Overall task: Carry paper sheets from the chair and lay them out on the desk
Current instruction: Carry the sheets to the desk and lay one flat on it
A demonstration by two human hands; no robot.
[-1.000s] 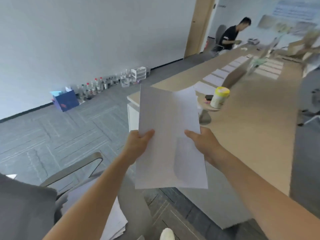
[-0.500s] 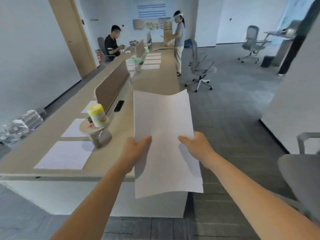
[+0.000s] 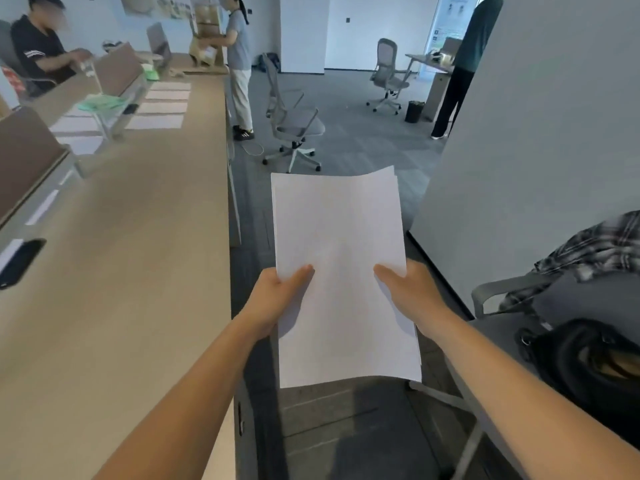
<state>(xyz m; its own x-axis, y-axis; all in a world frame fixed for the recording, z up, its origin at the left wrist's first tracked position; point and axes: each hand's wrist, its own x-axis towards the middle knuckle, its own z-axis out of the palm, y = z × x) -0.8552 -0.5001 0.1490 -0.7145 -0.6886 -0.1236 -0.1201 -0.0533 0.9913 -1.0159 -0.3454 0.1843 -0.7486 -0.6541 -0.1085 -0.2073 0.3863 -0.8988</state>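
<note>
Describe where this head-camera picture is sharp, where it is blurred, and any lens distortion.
Head view: the paper and both hands, left and right, are fairly sharp; the desk and phone at left smear with motion blur; the wide lens bends the wall at right.

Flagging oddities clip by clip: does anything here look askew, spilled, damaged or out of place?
Nothing serious. The paper stack, held by the left hand and right hand, is slightly fanned at its far corner and bows a little. A plaid shirt lies crumpled over the chair on the right. No spill or damage shows.
</note>
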